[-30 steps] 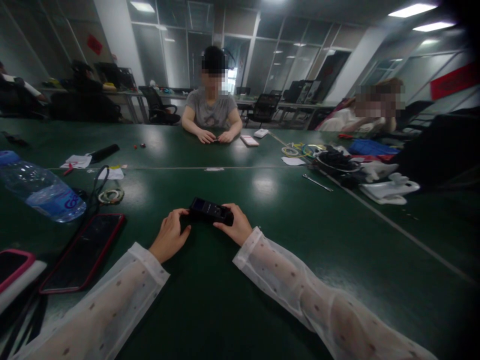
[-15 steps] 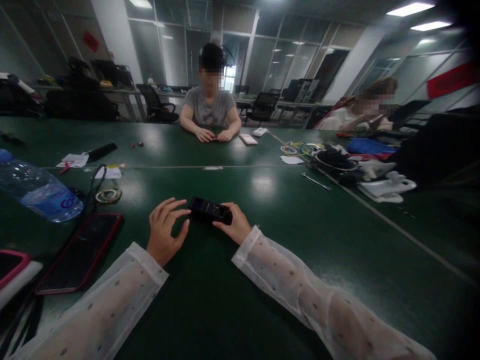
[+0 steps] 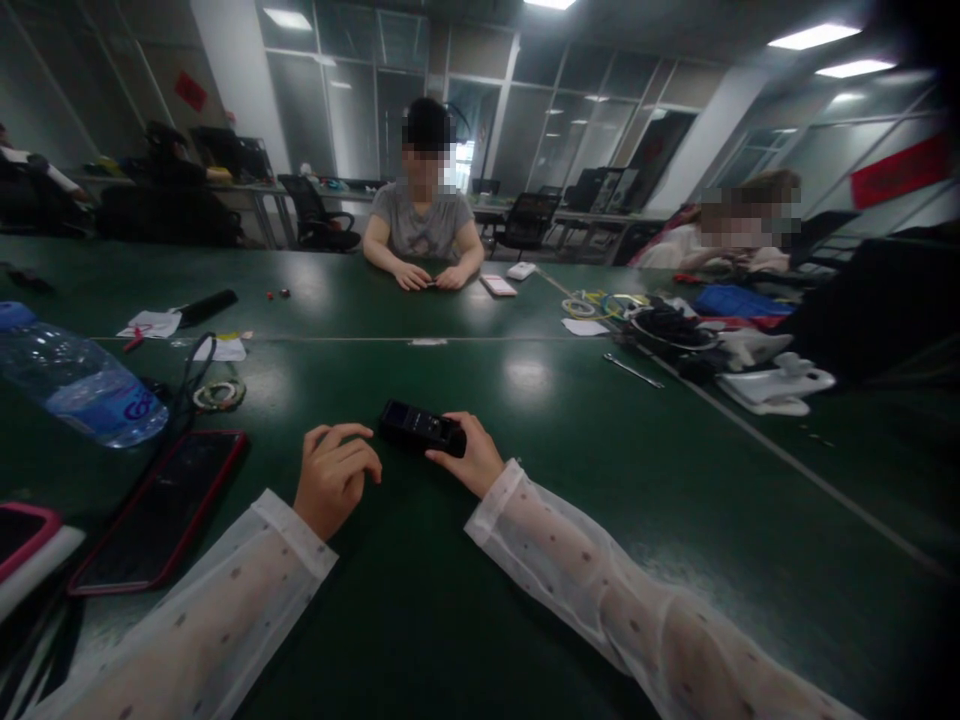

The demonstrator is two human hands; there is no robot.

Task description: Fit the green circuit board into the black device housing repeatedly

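A small black handheld device (image 3: 417,428) with a dark screen and small buttons lies at the middle of the green table (image 3: 600,480). My right hand (image 3: 472,450) grips its right end between thumb and fingers. Just left of the device is my left hand (image 3: 335,475), holding nothing. Its fingers are loosely bent and apart, the fingertips close to the device's left end without visibly touching it. Sheer white dotted sleeves cover both my forearms.
On the left stand a water bottle (image 3: 82,385), a red-cased phone (image 3: 161,510) and a bracelet (image 3: 219,393). A wrench (image 3: 634,370) lies to the right, before a pile of cables (image 3: 667,325) and a white plastic part (image 3: 780,383). A person (image 3: 424,220) sits opposite.
My left hand's fingers have curled inward from a wider spread, and the thumb has tucked behind them. My right hand keeps its hold on the device. The view has shifted slightly.
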